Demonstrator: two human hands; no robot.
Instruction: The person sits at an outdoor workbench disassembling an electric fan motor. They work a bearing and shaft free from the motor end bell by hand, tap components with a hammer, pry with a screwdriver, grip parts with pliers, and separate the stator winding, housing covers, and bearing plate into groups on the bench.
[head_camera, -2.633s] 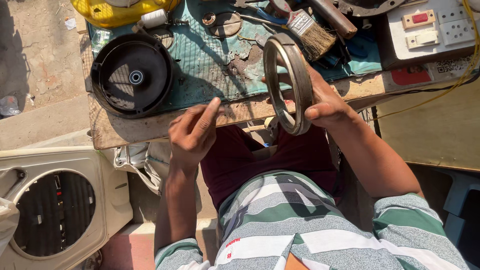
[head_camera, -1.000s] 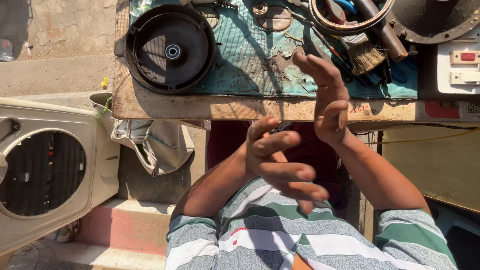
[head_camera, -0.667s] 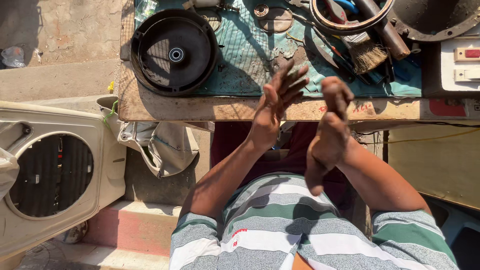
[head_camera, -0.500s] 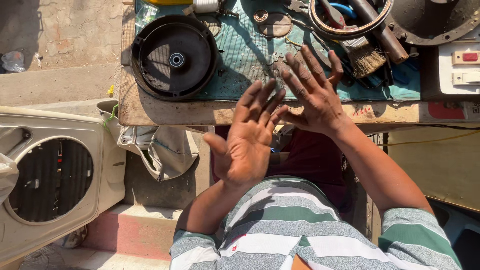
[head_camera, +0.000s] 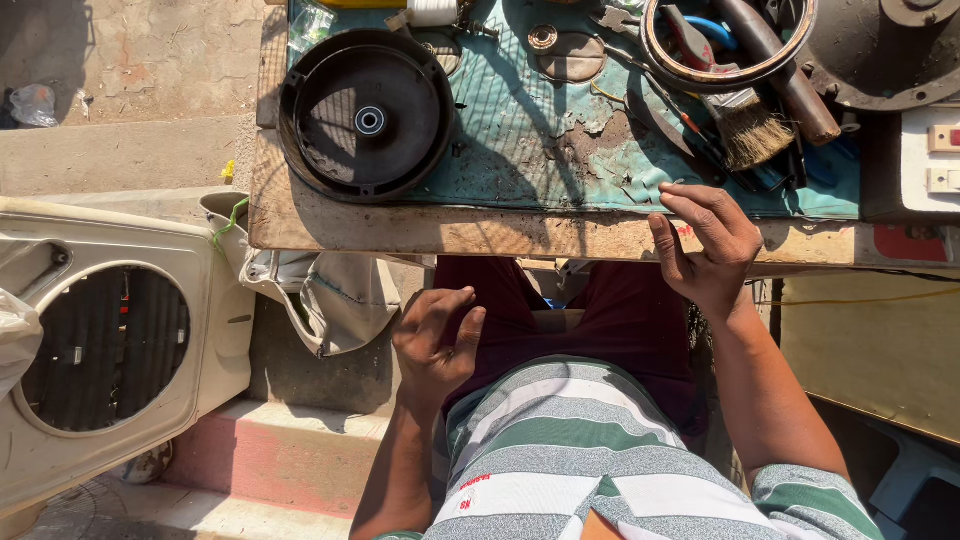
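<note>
teal mat edge (head_camera: 600, 195) under right hand (head_camera: 705, 250), fingers loosely curled, holding nothing. left hand (head_camera: 435, 335) half-closed, empty, over lap. paintbrush (head_camera: 745, 125) sits nearest; looks light and stiff, so grab the handle.

A round black fan housing (head_camera: 365, 112) with a central hub lies on the left part of the worktop (head_camera: 420, 228). A worn teal mat (head_camera: 560, 150) covers most of the surface. A metal ring (head_camera: 728, 45) rests at the upper right, enclosing tool handles. A paintbrush (head_camera: 752, 128) lies just below the ring. A white switch box (head_camera: 935, 160) occupies the right edge. A beige cooler casing (head_camera: 110, 350) with a circular opening stands lower left on the floor. A cloth bag (head_camera: 320, 295) hangs beneath the worktop edge.
</note>
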